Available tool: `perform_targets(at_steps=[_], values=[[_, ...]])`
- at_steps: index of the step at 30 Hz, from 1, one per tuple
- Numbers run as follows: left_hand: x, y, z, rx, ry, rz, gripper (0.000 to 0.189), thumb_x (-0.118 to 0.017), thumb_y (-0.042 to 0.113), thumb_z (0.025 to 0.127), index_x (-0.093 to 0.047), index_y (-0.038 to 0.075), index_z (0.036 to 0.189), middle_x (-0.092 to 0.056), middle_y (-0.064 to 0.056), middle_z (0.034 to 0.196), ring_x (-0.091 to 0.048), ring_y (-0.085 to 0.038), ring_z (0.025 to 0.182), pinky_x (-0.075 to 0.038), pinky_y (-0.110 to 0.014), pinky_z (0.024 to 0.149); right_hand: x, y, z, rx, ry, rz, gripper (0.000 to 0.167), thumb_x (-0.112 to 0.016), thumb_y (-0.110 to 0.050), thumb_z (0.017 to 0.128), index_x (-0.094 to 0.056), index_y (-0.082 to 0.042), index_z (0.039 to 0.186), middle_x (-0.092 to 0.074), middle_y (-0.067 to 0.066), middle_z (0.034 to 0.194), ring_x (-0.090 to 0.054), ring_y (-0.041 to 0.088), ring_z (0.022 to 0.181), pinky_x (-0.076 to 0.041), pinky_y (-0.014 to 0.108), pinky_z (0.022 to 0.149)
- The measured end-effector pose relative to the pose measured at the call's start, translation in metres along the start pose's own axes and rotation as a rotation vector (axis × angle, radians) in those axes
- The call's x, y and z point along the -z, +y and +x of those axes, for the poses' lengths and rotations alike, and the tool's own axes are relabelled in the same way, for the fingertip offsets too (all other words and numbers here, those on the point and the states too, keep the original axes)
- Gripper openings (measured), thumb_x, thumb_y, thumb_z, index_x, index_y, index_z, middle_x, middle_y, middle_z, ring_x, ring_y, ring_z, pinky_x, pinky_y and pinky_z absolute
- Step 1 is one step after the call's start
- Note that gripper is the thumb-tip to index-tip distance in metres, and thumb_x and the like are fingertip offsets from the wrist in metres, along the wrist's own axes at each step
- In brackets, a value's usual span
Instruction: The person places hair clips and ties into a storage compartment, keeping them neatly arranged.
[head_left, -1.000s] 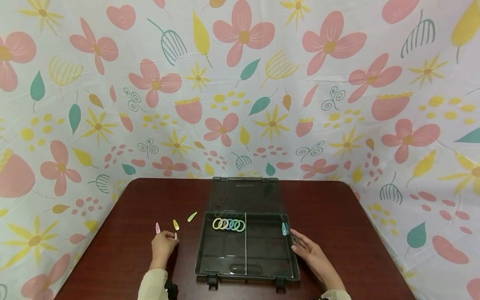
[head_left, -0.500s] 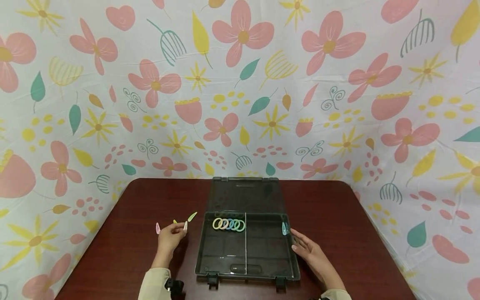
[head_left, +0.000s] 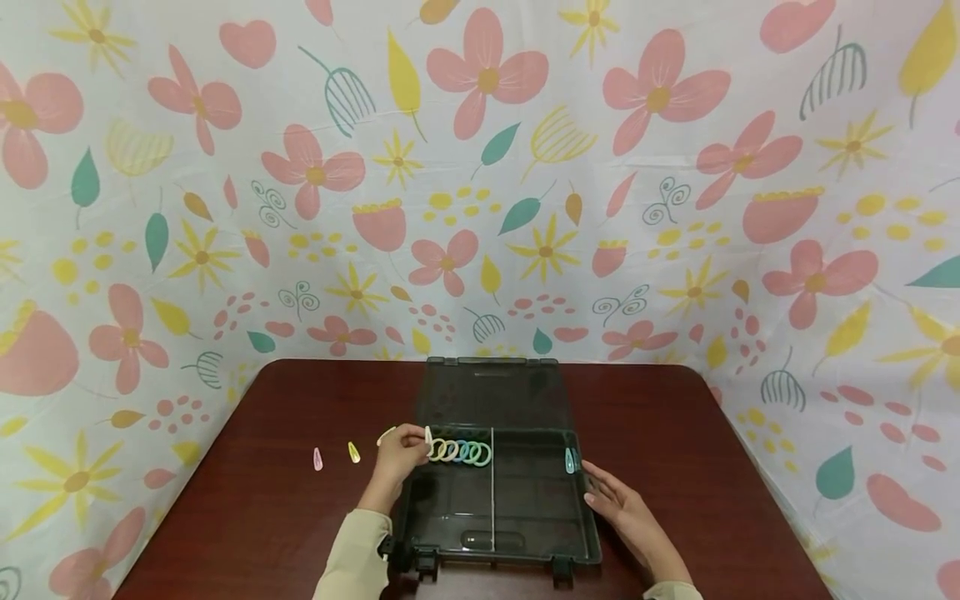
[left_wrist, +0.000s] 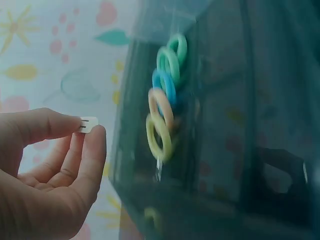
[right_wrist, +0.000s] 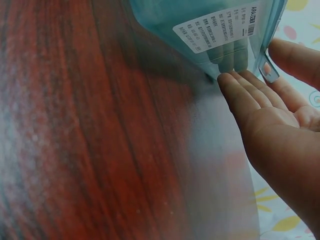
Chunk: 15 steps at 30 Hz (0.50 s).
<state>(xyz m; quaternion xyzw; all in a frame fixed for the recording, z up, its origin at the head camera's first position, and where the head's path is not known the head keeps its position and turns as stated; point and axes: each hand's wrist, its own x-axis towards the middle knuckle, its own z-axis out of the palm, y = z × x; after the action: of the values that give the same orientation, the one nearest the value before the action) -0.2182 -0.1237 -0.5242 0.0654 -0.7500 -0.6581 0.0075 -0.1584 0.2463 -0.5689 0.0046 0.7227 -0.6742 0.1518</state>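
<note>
My left hand [head_left: 399, 467] pinches a white snap hair clip [head_left: 428, 438] between thumb and fingertips, above the left rim of a dark see-through box [head_left: 536, 508]. In the left wrist view the clip [left_wrist: 89, 124] sticks out past the fingertips. Close beside it, inside the box's left compartment, several pastel rings [head_left: 461, 452] lie overlapping in a row. My right hand [head_left: 626, 514] rests against the box's right wall. Its fingers look mostly straight in the right wrist view, touching the wall below a white label [right_wrist: 216, 29]. A blue hair clip [head_left: 570, 461] lies at the right compartment's edge.
On the table left of the box lie a pink clip [head_left: 318, 459] and a yellow clip [head_left: 354, 452]. Another yellowish clip [head_left: 386, 435] is partly hidden behind my left hand. The box lid [head_left: 495, 392] lies folded back, and two latches [head_left: 562, 569] jut out in front.
My left hand has lifted the white clip off the table and carried it right, past the other clips, to the box's left rim. My right hand has stayed put.
</note>
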Motion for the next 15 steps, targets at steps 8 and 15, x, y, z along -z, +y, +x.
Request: perform_targets(at_steps=[8,15], values=[[-0.036,0.019,0.008,0.028,-0.128,-0.04,0.016,-0.064,-0.002,0.088,-0.063,-0.008,0.102,-0.066,-0.012,0.084,-0.068,-0.03,0.076,-0.059,-0.046,0.076,0.0,-0.001,-0.001,0.007,-0.01,0.008,0.061,-0.056,-0.017,0.098,-0.028,-0.009,0.152,-0.018,0.02,0.156,-0.02,0.038,0.142,-0.033,0.051,0.11],[-0.067,0.031,0.013,0.086,-0.244,-0.127,0.021,-0.065,-0.001,0.089,-0.061,-0.01,0.108,-0.065,-0.01,0.085,-0.065,-0.015,0.072,-0.058,-0.042,0.081,0.001,0.0,0.0,0.004,-0.009,0.009,0.061,-0.056,-0.017,0.098,-0.028,-0.009,0.152,-0.017,0.02,0.157,-0.02,0.038,0.142,-0.033,0.051,0.11]])
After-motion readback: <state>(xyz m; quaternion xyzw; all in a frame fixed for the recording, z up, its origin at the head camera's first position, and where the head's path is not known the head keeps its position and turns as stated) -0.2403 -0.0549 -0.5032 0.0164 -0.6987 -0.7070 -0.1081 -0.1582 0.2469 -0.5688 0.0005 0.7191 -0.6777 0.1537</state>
